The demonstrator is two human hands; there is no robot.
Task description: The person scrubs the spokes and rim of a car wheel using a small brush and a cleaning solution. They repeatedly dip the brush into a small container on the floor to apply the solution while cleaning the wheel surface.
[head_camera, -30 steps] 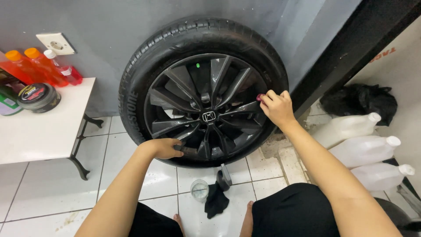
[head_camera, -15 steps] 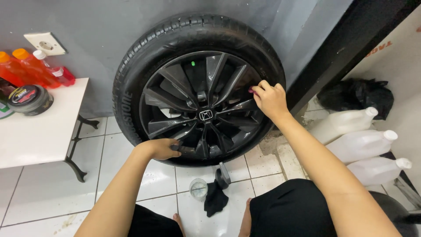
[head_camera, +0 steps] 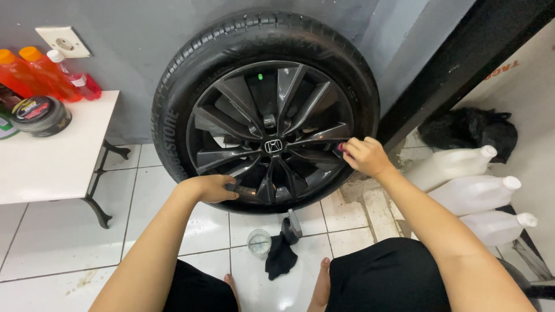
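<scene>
A car wheel with a black tyre and a dark grey multi-spoke rim stands upright on the tiled floor, leaning against a grey wall. My left hand grips the lower left edge of the rim. My right hand is closed against the rim's right side, near the end of a spoke, with something small and pink showing at the fingers. What it holds is mostly hidden.
A white table at left carries orange and red bottles and a round tin. Three white jugs and a black bag lie at right. A small jar and a black cloth sit below the wheel.
My right hand has slid down the right side of the rim, from upper right toward the middle. My left hand has stayed on the lower rim.
</scene>
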